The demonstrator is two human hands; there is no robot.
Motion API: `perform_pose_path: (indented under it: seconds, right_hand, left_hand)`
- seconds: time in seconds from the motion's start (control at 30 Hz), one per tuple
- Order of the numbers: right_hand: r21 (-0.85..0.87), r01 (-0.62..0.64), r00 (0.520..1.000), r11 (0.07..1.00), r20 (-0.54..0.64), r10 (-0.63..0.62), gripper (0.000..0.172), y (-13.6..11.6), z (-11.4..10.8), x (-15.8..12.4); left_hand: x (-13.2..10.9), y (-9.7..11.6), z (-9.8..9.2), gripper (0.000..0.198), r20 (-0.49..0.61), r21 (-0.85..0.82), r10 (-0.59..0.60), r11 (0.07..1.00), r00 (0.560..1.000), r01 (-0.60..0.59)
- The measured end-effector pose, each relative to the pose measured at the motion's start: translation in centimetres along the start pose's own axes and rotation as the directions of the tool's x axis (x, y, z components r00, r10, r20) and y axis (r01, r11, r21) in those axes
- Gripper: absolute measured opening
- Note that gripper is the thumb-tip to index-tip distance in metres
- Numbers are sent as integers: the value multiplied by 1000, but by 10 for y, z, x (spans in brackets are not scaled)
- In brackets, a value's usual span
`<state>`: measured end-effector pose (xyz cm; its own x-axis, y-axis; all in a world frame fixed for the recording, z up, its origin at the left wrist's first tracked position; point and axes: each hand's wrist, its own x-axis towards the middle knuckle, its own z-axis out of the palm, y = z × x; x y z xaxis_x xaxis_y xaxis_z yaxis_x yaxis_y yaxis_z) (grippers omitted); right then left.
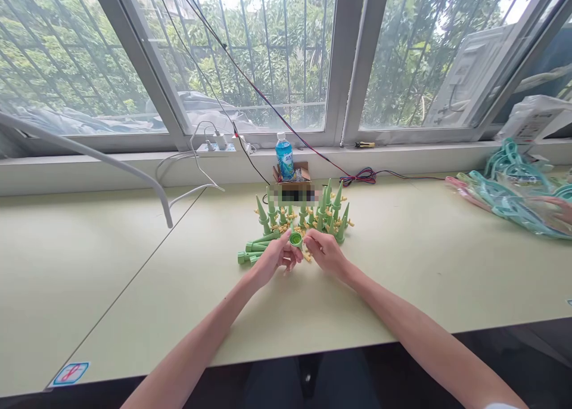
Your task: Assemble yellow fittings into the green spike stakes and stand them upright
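Note:
My left hand (282, 255) is closed around a green plastic watering spike (295, 239), whose round hollow end faces up toward me. Just to the right of that opening, my right hand (325, 251) has its fingers curled in a pinch. Whatever they hold, if anything, is hidden. Beyond both hands, several green spikes (342, 225) stand upright with their points up, small yellow valves sticking out of their sides. More green spikes (250, 256) lie on their sides at the left of my left hand. A loose yellow valve (307, 256) rests on the table between my hands.
Behind the spikes stands a cardboard box (304, 172) with a blue-liquid bottle (285, 157). Coiled wires (364, 175) and a power strip (218, 148) lie near the window. Bagged teal and pink items (513, 200) sit at right. A grey tube (152, 180) crosses the left side.

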<state>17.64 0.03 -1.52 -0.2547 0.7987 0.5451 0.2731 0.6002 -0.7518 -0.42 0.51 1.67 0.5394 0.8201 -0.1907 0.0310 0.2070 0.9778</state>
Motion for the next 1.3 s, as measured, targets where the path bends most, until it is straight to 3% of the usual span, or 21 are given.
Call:
perform_pose_path:
  seconds: [0.37,0.73,1.3]
  right_hand:
    - [-31,-6,1000,999,-9,5,38,1,-2,1]
    - [-13,-40,999,999,13,40,43,-2,-1,1]
    - [-54,-67,998,996,10,67,44,3,-1,1]
  left_hand:
    - [2,-7,-2,59,19,-22,113,993,993,-112]
    - [0,-7,-1,48,-9,62,207,977,978,-206]
    - [-4,-4,0,33,-3,226,266,939,964,-259]
